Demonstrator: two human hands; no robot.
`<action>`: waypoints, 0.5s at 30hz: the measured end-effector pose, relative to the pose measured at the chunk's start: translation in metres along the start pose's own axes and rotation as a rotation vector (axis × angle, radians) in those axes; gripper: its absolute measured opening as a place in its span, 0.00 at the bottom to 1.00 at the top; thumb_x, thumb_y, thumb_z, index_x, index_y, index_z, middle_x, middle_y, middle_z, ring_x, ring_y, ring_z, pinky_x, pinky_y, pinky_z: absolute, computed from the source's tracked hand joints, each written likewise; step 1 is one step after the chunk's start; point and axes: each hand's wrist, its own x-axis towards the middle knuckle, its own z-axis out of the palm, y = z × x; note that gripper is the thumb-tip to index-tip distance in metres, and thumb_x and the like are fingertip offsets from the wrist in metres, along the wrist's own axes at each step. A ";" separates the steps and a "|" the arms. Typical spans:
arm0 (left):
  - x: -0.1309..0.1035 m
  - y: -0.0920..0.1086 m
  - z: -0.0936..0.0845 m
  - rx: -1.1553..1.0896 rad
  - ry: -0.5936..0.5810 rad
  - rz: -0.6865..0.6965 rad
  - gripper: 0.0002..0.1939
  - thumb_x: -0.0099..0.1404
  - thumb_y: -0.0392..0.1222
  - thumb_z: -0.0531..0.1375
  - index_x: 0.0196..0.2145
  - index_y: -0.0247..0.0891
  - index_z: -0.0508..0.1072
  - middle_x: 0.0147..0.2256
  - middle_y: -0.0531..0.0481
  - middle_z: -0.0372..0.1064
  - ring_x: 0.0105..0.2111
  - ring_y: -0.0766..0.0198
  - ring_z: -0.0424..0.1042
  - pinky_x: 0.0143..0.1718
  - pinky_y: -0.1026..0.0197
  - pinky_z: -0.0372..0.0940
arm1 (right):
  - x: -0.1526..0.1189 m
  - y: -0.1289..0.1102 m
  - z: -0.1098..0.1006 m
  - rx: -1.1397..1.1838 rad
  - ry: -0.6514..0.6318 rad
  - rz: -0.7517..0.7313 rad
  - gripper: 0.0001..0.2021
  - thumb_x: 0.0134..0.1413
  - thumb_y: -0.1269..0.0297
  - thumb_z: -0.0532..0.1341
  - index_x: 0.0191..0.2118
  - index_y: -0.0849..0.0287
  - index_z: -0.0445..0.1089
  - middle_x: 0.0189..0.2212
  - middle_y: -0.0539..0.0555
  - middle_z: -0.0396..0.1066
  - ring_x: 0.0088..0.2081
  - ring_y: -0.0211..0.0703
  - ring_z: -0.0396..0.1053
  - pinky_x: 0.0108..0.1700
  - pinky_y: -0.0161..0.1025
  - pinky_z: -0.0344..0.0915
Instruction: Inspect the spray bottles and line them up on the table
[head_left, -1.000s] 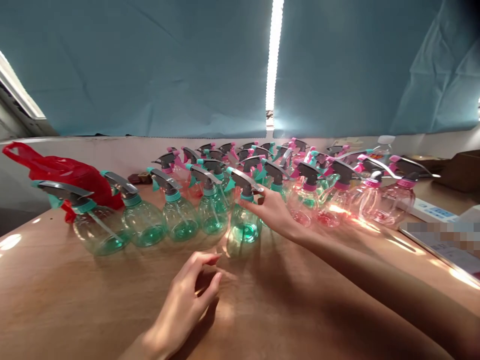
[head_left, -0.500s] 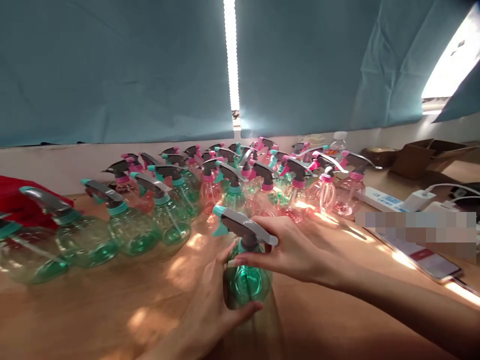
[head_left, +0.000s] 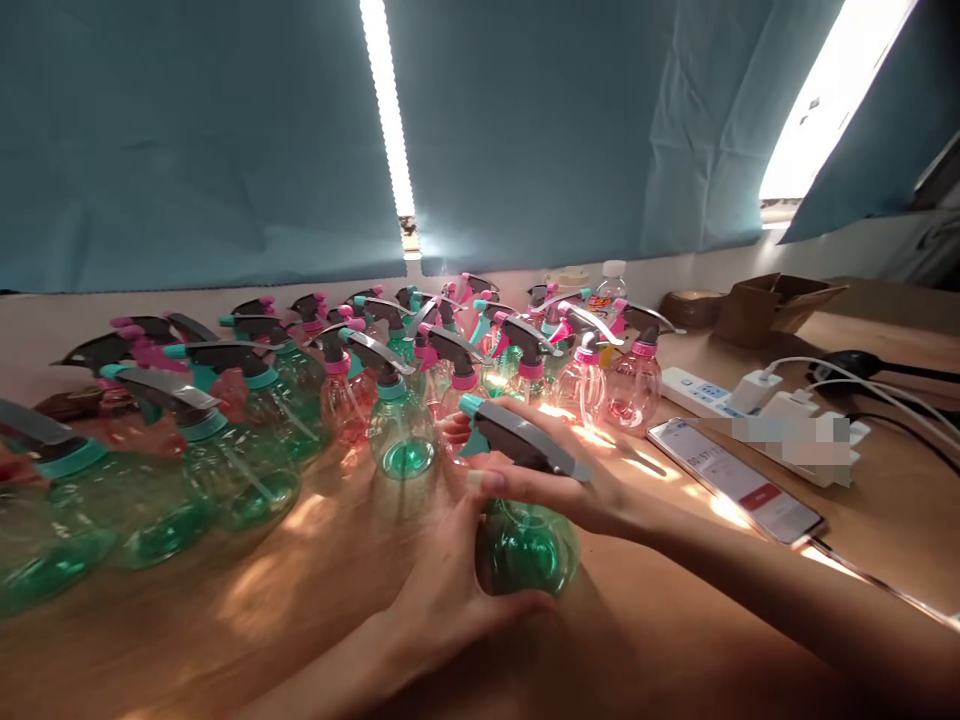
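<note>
While light falls in patches over the wood-toned table [head_left: 315, 610], our left hand [head_left: 439, 575] has its fingers clamped around the lower body of a green spray bottle [head_left: 532, 550], and our right hand [head_left: 589, 485] has its fingers closed about the neck, under the grey head. The bottle is upright at the near side of the crowd of pink and green bottles [head_left: 405, 440]; we cannot tell whether its base touches the wood. To its right we see a phone [head_left: 739, 480], a white power strip [head_left: 694, 392] and, farther back, an open cardboard box [head_left: 772, 312]. Blue-grey cloth [head_left: 525, 140] hangs behind, split by a bright strip [head_left: 390, 120].
</note>
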 end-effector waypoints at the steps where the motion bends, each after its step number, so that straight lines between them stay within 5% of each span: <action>1: 0.001 -0.001 -0.001 0.006 -0.005 -0.003 0.49 0.55 0.54 0.70 0.66 0.47 0.49 0.64 0.41 0.53 0.64 0.37 0.50 0.61 0.34 0.50 | 0.002 -0.001 0.001 0.039 -0.004 0.015 0.15 0.50 0.58 0.67 0.45 0.48 0.71 0.42 0.49 0.75 0.37 0.44 0.72 0.37 0.40 0.70; 4: 0.000 -0.007 -0.004 0.043 -0.003 0.007 0.50 0.55 0.54 0.70 0.67 0.47 0.47 0.65 0.42 0.51 0.65 0.39 0.48 0.62 0.37 0.51 | 0.009 -0.004 0.003 0.077 -0.023 0.033 0.13 0.52 0.58 0.65 0.44 0.50 0.70 0.43 0.50 0.75 0.41 0.45 0.73 0.42 0.42 0.70; 7: -0.004 -0.014 -0.009 0.099 -0.017 0.015 0.47 0.57 0.54 0.69 0.66 0.46 0.49 0.64 0.42 0.52 0.64 0.42 0.51 0.63 0.40 0.50 | 0.015 0.000 0.003 -0.028 -0.038 0.003 0.11 0.55 0.55 0.62 0.41 0.54 0.70 0.35 0.51 0.73 0.38 0.44 0.71 0.42 0.42 0.69; 15: -0.015 -0.027 -0.016 0.444 -0.081 -0.020 0.43 0.60 0.57 0.65 0.66 0.43 0.53 0.60 0.38 0.58 0.59 0.39 0.57 0.58 0.37 0.55 | 0.014 0.029 -0.005 -0.190 -0.044 -0.082 0.13 0.60 0.51 0.57 0.42 0.52 0.68 0.25 0.45 0.62 0.24 0.35 0.59 0.26 0.35 0.57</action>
